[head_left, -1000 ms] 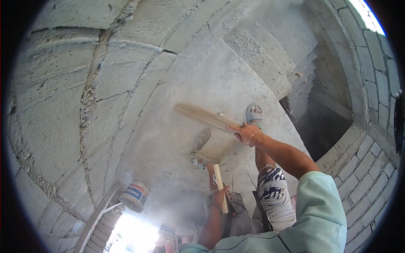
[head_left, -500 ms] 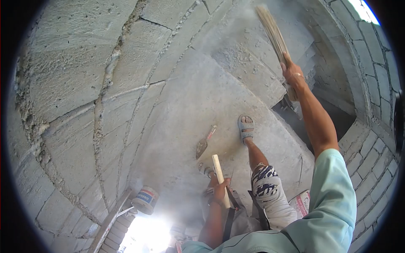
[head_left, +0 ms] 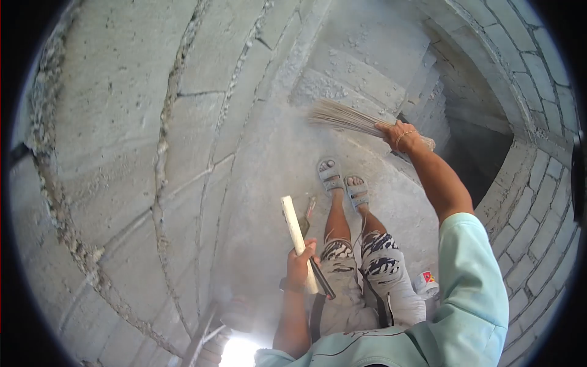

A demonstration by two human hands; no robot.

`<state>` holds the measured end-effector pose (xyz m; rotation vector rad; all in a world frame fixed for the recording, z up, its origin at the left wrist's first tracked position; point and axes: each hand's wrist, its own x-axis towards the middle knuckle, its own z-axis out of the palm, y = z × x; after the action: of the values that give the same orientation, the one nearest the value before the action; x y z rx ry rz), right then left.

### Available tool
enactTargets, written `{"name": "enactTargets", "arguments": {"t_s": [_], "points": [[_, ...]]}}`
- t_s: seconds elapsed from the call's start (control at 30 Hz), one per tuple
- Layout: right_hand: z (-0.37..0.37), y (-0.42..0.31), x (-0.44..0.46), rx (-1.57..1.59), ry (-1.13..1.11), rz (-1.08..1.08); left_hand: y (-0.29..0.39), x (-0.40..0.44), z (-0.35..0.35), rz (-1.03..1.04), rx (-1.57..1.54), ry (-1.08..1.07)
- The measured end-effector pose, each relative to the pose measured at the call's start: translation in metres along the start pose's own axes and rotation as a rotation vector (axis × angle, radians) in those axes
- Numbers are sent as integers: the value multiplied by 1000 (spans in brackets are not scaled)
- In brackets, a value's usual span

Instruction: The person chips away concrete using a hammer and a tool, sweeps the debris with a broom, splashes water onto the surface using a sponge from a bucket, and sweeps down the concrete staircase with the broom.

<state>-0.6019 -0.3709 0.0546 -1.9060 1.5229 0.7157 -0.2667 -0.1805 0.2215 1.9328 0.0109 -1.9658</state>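
Observation:
My right hand (head_left: 398, 134) is wrapped round the bound end of a stick broom (head_left: 345, 116). Its bristles point left, down on the dusty edge at the top of the steps. My left hand (head_left: 298, 264) grips a pale, flat-sided stick (head_left: 292, 223) that stands up past my fingers. A slim black bar (head_left: 323, 281) lies along the same hand; I cannot tell its kind. Behind the stick, a trowel (head_left: 309, 214) lies on the floor, partly hidden.
Concrete steps (head_left: 367, 76) with rubble go down beside a dark opening (head_left: 480, 144) on the right. A block wall (head_left: 110, 134) rises at left, another (head_left: 538, 226) at right. My sandalled feet (head_left: 342, 180) stand on the dusty slab. A white container (head_left: 426, 284) is by my leg.
The broom has swung from pointing up over the steps to pointing left, nearer my feet. My rear foot has come forward beside the other. My left hand has risen with the stick.

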Motion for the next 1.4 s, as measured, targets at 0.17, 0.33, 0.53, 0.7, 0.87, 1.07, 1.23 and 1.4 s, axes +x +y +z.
{"name": "enactTargets", "arguments": {"t_s": [0.17, 0.33, 0.53, 0.7, 0.87, 1.07, 1.23, 1.4], "points": [[-11, 4, -51, 394, 153, 348, 1, 20, -16, -129, -64, 10], [28, -27, -134, 802, 103, 515, 7, 14, -18, -227, 46, 0], [93, -59, -217, 1207, -29, 758, 20, 24, -20, -241, 329, -67], [125, -81, -275, 1303, -47, 891, 24, 36, -19, -210, 546, 5], [177, -92, -316, 1473, 45, 923, 14, 35, -10, -148, 841, 21], [257, -109, -386, 1738, 248, 956, -24, 34, 15, -48, 1228, 1], [373, -111, -504, 1819, 125, 1060, -114, -35, 88, -9, 1420, 3], [509, -165, -626, 2086, -17, 1439, -211, -118, 181, 53, 1879, -406]]}}
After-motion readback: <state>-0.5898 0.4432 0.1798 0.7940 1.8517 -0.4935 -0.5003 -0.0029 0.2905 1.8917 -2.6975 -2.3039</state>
